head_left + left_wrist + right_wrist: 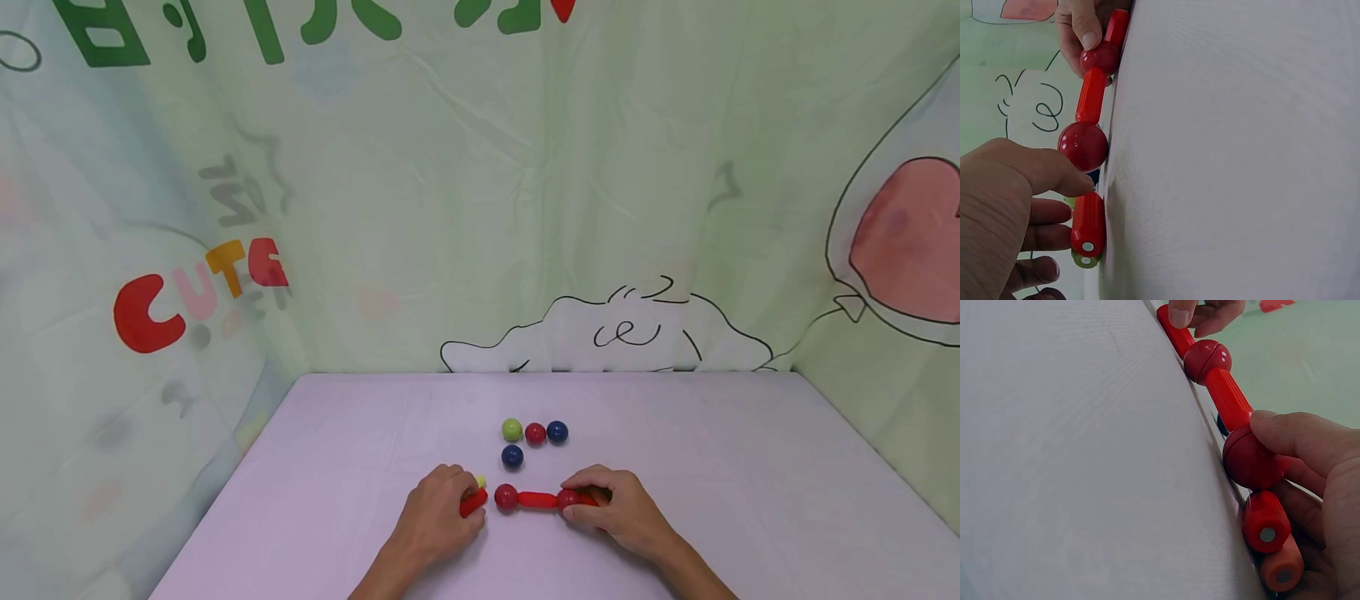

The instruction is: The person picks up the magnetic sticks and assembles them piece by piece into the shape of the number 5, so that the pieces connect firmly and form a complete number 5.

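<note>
My left hand (pixel 442 510) pinches a short red rod (pixel 474 502) between thumb and fingers. A yellow-green rod (pixel 1086 260) lies close beside it, partly hidden by that hand. To the right, a red ball (pixel 506 497) joins one end of a second red rod (pixel 537 500). At this rod's other end is another red ball (pixel 1254 459), which my right hand (pixel 618 510) grips with the thumb on top. Under the right fingers lie a red rod (pixel 1266 522) and an orange rod (pixel 1282 565), both showing a silver disc at the end.
Behind the hands sit a green ball (pixel 512 430), a red ball (pixel 536 434) and a blue ball (pixel 557 432) in a row, with a second blue ball (pixel 512 457) just in front. A pale table (pixel 360 433) bears everything. A printed curtain (pixel 487 208) hangs behind it.
</note>
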Motion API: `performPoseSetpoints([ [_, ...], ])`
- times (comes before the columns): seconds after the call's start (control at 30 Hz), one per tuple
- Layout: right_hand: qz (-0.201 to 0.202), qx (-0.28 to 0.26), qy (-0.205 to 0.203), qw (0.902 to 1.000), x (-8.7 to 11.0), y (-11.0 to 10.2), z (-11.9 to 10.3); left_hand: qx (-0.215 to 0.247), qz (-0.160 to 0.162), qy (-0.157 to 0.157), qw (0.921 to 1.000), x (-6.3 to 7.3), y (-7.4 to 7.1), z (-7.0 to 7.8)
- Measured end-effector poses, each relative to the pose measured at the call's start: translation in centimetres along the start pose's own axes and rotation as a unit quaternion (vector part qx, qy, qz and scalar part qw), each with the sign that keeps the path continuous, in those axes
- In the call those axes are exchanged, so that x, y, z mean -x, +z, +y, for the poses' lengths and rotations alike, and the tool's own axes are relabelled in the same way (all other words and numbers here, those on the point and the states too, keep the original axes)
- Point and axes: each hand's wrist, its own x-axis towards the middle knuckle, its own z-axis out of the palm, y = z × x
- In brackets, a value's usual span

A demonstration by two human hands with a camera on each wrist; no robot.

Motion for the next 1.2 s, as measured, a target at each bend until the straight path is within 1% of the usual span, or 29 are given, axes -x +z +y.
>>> performPoseSetpoints([
  [0.23, -0.002, 0.000, 0.003, 1.0000, -0.1, 0.0, 0.0, -0.012, -0.021, -0.016, 0.9996, 0.0, 0.2, 0.2],
  [0.33, -0.002, 0.000, 0.006, 1.0000, -0.1, 0.0, 0.0, -0.018, -0.025, -0.018, 0.9994, 0.0, 0.3, 0.3],
  [0.5, -0.001, 0.002, 0.006, 1.0000, -0.1, 0.0, 0.0, -0.026, -0.029, -0.012, 0.9992, 0.0, 0.2, 0.5],
  [0.77, -0.001, 0.002, 0.008, 1.0000, 0.0, 0.0, 0.0, -0.033, -0.051, 0.001, 0.9981, 0.0, 0.0, 0.7],
  [0.87, -0.001, 0.001, 0.009, 1.0000, 0.0, 0.1, -0.1, -0.020, -0.060, -0.002, 0.9980, 0.1, -0.1, 0.7],
  [1.03, 0.000, 0.003, 0.010, 0.9999, 0.0, 0.0, -0.1, 0.019, -0.073, -0.015, 0.9971, 0.1, -0.2, 0.9],
  [1.2, 0.001, 0.005, 0.011, 0.9999, 0.1, 0.0, -0.1, 0.041, -0.082, -0.026, 0.9954, 0.1, -0.3, 1.2],
])
